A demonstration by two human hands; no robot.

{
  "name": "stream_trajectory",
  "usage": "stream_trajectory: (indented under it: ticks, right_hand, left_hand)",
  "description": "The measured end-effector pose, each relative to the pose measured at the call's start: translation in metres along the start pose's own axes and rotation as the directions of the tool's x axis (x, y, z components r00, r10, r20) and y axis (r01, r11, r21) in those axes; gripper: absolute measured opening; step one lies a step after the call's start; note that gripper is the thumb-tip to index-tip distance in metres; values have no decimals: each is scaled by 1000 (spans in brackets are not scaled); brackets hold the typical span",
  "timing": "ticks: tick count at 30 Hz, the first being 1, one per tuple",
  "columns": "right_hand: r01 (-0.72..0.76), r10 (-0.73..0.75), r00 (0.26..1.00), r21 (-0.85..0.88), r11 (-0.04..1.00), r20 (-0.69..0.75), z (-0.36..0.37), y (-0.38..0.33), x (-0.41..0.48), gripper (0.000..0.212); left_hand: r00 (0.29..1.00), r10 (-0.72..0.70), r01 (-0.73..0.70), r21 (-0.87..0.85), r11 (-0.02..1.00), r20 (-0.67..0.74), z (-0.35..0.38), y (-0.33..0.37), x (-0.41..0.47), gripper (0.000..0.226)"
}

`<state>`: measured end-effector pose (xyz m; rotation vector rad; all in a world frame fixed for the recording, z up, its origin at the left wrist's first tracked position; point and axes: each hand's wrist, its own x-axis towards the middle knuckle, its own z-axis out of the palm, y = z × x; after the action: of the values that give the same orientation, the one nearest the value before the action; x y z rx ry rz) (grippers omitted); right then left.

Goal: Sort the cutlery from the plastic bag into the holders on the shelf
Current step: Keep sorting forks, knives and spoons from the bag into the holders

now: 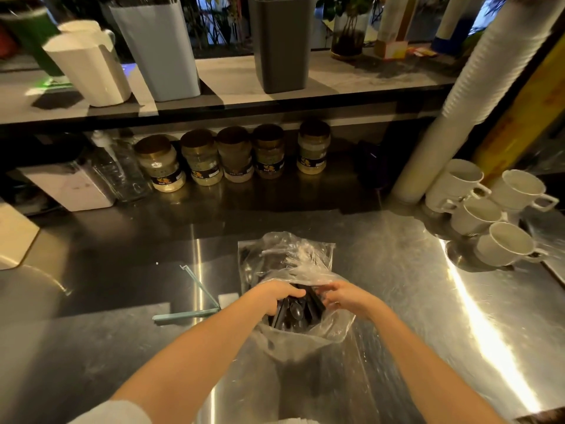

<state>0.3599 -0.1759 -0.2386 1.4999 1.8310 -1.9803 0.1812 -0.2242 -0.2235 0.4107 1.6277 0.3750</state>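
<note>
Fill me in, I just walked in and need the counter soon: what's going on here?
A person has both hands at the mouth of a clear plastic bag on the steel counter. The left hand grips a bunch of black cutlery; the right hand holds the bag open. The holders wait on the shelf.

The left hand (pixel 276 296) and right hand (pixel 345 298) were bare, as were both forearms, with a pale, light-coloured short sleeve (pixel 116 413) showing at the left upper arm.
</note>
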Motion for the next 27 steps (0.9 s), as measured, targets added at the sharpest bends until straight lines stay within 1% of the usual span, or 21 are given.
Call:
stream_trajectory:
  ticks: [3, 7, 8, 9, 11, 12, 13, 16, 18, 19, 21, 23, 25, 27]
  right_hand:
    - [-3, -1, 997, -48, 999, -77, 6, -10, -8, 36]
    - [-17, 8, 997, -125, 992, -75, 16, -35, -20, 26]
    - [-17, 4, 996, -156, 988, -87, 18, -39, -21, 27]
    - [-13, -8, 995, -200, 980, -100, 20, -43, -22, 33]
    - [-14, -21, 993, -285, 958, -120, 23, -48, -25, 49]
    - [-9, -30, 992, -307, 952, -122, 25, -50, -27, 53]
    - [-7, -31, 992, -308, 951, -119, 28, -51, -30, 55]
    - [10, -54, 986, -259, 966, -160, 36, -51, -33, 52]
    - [25, -82, 970, -241, 970, -228, 43, -50, -34, 40]
    - [40, -101, 960, -231, 972, -259, 47, -51, -35, 38]
    - [80, -142, 936, -199, 977, -322, 52, -54, -38, 47]
    - [138, -192, 903, -162, 977, -385, 55, -59, -40, 55]
    - [190, -227, 872, -126, 974, -434, 56, -67, -43, 58]
    - [208, -220, 877, -76, 975, -426, 55, -77, -47, 56]
  left_hand:
    - [999, -13, 15, -53, 998, 38, -4, -2, -11, 50]
    - [991, -6, 31, -189, 981, 134, -7, -5, -24, 37]
    - [989, 11, 22, -221, 975, 146, -7, -5, -25, 35]
    - [989, 27, 9, -243, 970, 143, -7, -6, -25, 33]
    - [990, 46, -10, -267, 964, 130, -8, -6, -29, 21]
    - [990, 52, -14, -276, 961, 131, -8, -6, -33, 15]
    - [989, 60, -17, -292, 956, 137, -8, -6, -35, 12]
    - [987, 62, -18, -276, 961, 151, -10, -10, -43, 17]
    - [984, 54, -10, -251, 968, 169, -11, -15, -47, 19]
    - [986, 42, -2, -238, 971, 163, -13, -18, -47, 20]
    - [990, 30, 0, -222, 975, 134, -15, -22, -48, 23]
    - [990, 19, 12, -220, 975, 142, -18, -26, -48, 26]
    - [988, 11, 30, -256, 966, 157, -19, -28, -49, 27]
    - [987, 19, 28, -288, 957, 158, -20, -28, -53, 24]
